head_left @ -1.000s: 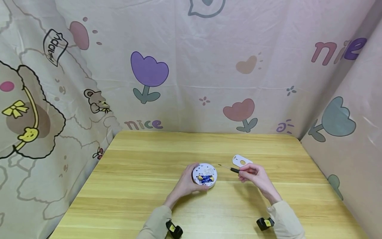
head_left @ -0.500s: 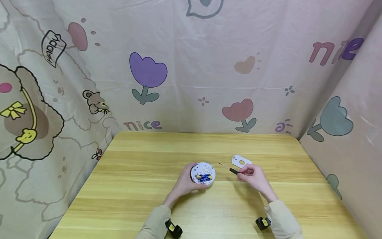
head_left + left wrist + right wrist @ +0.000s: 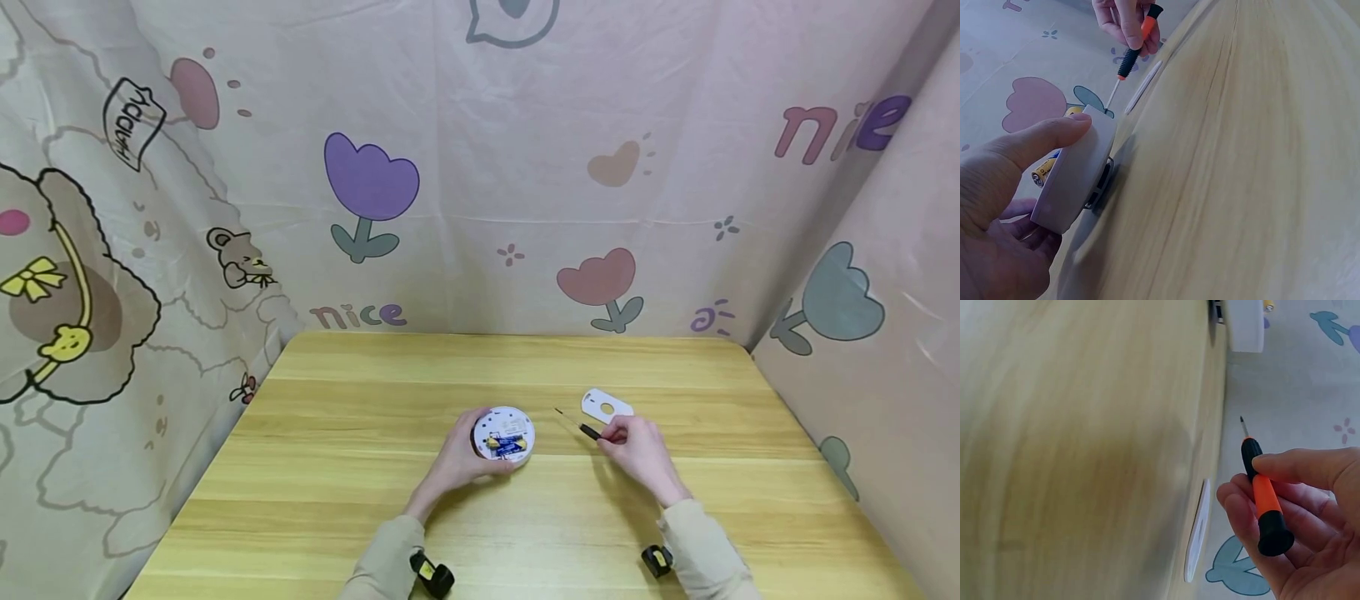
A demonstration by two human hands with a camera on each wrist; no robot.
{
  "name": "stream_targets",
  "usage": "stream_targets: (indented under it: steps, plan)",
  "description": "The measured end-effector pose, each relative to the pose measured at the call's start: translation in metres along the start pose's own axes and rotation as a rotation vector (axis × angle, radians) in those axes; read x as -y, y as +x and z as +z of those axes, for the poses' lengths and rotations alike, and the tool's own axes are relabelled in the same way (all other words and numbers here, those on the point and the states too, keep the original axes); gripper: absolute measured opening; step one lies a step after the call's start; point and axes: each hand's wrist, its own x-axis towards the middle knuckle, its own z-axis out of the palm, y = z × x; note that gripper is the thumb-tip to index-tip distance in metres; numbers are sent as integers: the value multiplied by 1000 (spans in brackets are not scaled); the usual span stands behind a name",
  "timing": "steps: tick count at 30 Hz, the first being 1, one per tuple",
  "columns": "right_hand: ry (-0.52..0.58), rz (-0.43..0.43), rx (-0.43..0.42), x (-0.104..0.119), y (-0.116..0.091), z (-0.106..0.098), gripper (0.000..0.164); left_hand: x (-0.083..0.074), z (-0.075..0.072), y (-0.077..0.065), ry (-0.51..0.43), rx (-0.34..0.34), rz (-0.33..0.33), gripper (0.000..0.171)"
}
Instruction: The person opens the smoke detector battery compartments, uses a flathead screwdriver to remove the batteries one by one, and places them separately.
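My left hand grips a round white battery-powered device by its rim, holding it tilted over the table. Two blue and yellow batteries lie in its exposed face; in the left wrist view a yellow battery end juts past the white housing. To the right, my right hand pinches a small screwdriver between thumb and fingers. Its handle is black and orange, and its thin tip points toward the device without touching it.
A flat white plate with a round hole lies on the wooden table, just behind my right hand. Printed curtains hang at the back and sides. Black wrist cameras sit at both sleeves.
The device has shifted slightly left with my left hand. My right hand has turned a little, and the gap between the screwdriver tip and the device has grown.
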Motion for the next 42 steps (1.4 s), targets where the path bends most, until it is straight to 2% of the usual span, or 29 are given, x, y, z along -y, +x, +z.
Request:
stream_targets:
  steps: [8, 14, 20, 34, 42]
  plan:
    - [-117, -79, -9, 0, 5, 7, 12, 0, -1, 0, 12, 1, 8, 102]
    - [-137, -113, -7, -1, 6, 10, 11, 0, -2, 0, 14, 2, 4, 103]
    - [-155, -101, 0, -4, 7, 11, 12, 0, -1, -1, 30, 3, 2, 103]
    - [-189, -71, 75, 1, 12, 14, 15, 1, -1, -1, 24, 10, -5, 104]
    - [-201, -73, 76, -1, 14, 17, 15, 3, -1, 0, 26, 10, 2, 105]
